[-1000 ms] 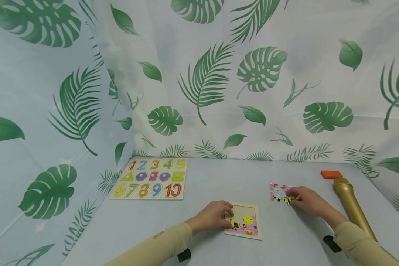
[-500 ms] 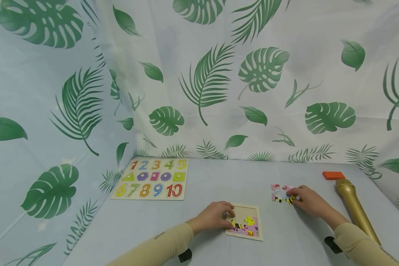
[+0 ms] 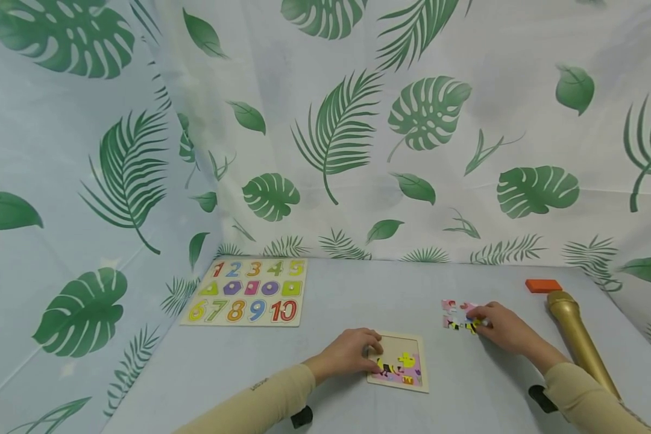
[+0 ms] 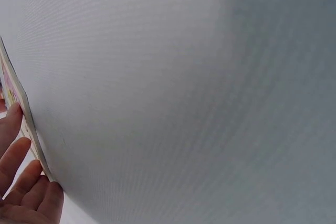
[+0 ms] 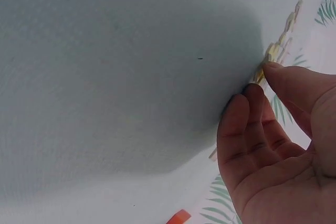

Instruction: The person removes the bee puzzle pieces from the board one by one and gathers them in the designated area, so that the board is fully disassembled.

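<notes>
Touching puzzle board (image 3: 397,345): left hand (image 3: 347,354), fingers apart at its left edge.
Right hand (image 3: 501,328): fingers clamped on puzzle piece (image 3: 472,328) beside other loose pieces (image 3: 449,306).
Since earlier: hands unmoved.

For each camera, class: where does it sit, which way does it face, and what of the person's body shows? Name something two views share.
Head: worn on the head, facing forward and down over the table to the leaf-print backdrop; left hand, right hand and sleeved forearms show.
Left wrist: worn there, facing low along the table; left fingers show, touching the jigsaw tray.
Right wrist: worn there, facing table and backdrop; the right hand shows, touching jigsaw pieces.
Shared: head and right wrist both show the orange block.
</notes>
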Motion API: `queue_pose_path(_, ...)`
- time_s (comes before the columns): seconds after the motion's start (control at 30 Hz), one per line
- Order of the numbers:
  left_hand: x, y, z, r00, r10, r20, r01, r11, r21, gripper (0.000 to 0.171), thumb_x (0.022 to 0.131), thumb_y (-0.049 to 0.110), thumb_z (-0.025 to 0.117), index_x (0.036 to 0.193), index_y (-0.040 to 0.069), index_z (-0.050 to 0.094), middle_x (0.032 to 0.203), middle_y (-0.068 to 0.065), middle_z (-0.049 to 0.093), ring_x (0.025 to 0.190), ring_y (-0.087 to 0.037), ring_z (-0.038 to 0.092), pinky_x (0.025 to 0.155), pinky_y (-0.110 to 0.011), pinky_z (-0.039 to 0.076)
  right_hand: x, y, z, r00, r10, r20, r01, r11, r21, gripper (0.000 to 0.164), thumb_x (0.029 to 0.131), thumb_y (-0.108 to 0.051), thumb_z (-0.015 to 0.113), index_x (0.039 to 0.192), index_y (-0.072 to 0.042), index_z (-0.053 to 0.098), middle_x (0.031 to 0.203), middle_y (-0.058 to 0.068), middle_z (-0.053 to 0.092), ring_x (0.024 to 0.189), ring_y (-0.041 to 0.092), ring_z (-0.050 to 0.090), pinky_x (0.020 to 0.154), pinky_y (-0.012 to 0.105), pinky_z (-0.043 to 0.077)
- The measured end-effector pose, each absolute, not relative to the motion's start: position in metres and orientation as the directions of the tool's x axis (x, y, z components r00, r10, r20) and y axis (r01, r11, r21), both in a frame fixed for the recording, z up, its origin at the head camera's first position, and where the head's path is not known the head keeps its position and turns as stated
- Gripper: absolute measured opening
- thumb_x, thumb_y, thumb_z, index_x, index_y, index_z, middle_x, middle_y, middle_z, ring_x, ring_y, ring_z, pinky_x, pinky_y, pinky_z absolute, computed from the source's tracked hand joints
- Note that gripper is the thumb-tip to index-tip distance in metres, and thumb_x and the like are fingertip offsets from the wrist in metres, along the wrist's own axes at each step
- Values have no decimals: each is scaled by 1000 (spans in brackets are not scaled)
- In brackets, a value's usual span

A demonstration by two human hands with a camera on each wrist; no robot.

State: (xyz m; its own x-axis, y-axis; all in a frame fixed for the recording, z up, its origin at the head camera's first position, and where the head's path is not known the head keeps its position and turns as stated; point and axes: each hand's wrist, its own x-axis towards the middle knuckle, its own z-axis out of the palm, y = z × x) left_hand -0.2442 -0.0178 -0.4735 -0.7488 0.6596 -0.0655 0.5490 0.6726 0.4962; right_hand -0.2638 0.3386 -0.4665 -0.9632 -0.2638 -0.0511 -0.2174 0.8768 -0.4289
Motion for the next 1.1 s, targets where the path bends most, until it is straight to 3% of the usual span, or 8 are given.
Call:
queue_pose_path(0.27,-245,-17,-476,-755,651,-71,535,676,506,27,80,25,82,104,15,74,128,5,62,124,-10,53,106,-29,40,-256,323,-467,-974,-226,22,-211,863,-460,28,87,-3,66,114,3,66,107,22,60,86,29,59,75,48,56)
queue_pose_path(0.5,-244,-19,-477,-759,648,-60,530,670,520,30,80,25,81,107,13,72,129,5,62,125,-11,53,107,-28,40,-234,276,-464,-951,-285,118,-303,787,-538,17,87,-6,69,104,-3,69,100,6,66,81,15,58,67,30,52)
queue_pose_path(0.7,-245,-20,-478,-755,655,-33,542,651,531,33,80,24,82,108,10,71,130,2,62,125,-12,53,107,-27,39,-212,238,-468,-920,-385,66,-336,692,-638,18,87,-16,72,103,-8,68,96,-2,63,77,5,55,64,23,50)
queue_pose_path(1.1,-252,-25,-478,-720,693,-50,567,628,533,31,83,24,79,111,13,72,131,3,62,128,-11,51,109,-27,37,-203,214,-480,-954,-298,-21,-220,747,-627,27,78,-18,81,99,-7,67,92,1,52,79,15,47,64,24,44)
